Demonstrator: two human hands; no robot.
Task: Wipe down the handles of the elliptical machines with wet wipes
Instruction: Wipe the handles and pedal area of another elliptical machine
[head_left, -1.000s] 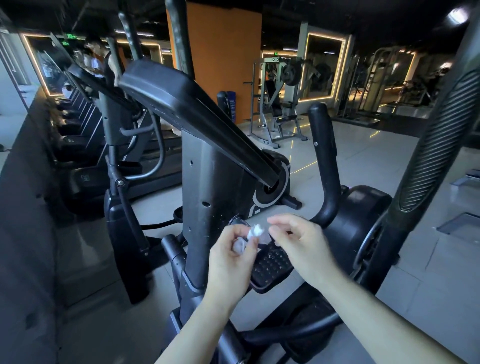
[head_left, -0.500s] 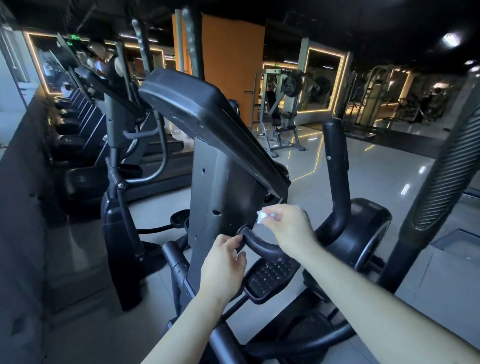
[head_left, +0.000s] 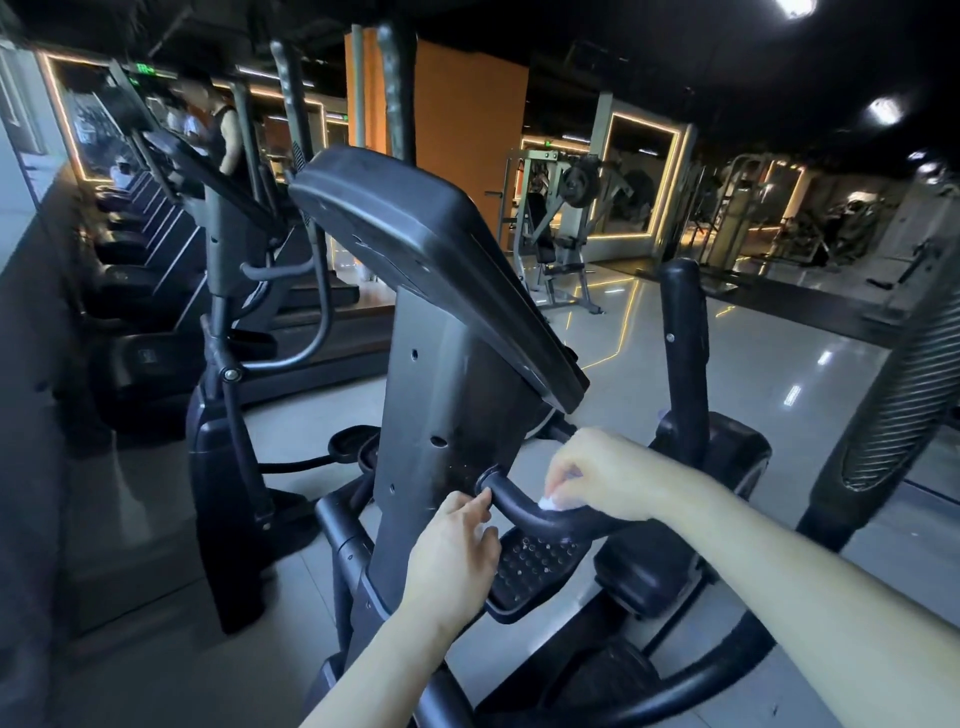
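A black curved handle (head_left: 514, 506) juts from the grey column (head_left: 441, 415) of the elliptical machine in front of me. My right hand (head_left: 602, 478) pinches a small white wet wipe (head_left: 548, 503) and presses it on top of that handle. My left hand (head_left: 452, 551) sits just below the handle's inner end, its fingertips touching the bar close to the column. A tall black upright handle (head_left: 685, 332) stands behind my right hand. A thick ribbed grip (head_left: 904, 395) rises at the far right.
The tilted console (head_left: 441, 249) overhangs the column. A studded pedal (head_left: 535, 566) lies under the handle. Another elliptical (head_left: 228, 322) stands to the left, with a row of treadmills (head_left: 135, 260) and a person (head_left: 218, 124) beyond. Weight machines (head_left: 561, 228) stand across the glossy floor.
My right hand took the wipe from between both hands and brought it down onto the curved handle. My left hand gripped the handle's end, then slid lower to touch it with fingertips.
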